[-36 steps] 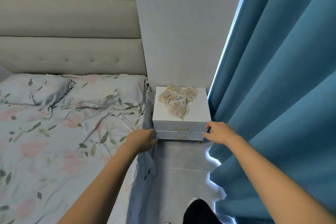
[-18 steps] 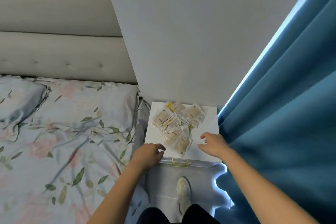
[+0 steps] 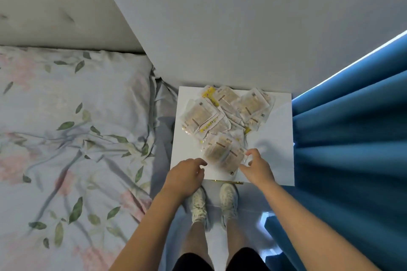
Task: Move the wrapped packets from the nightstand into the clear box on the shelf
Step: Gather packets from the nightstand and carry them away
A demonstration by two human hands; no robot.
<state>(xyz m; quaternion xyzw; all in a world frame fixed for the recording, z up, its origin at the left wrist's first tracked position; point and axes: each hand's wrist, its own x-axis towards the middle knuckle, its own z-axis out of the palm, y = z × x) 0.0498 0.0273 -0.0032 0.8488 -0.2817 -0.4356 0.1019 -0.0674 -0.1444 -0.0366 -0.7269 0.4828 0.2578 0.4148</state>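
On the white nightstand the clear-wrapped tan packets lay heaped, so we flanked the nearest: our left hand hovered loosely curled, holding nothing; our right hand spread its fingers at the wrapper's edge, apparently to gather them.

One head-worn camera, looking steeply down.

It faces the wall from above the nightstand, close enough that the top fills the middle. The person's shoes show just below the nightstand, the bed to its left, the curtain to its right.
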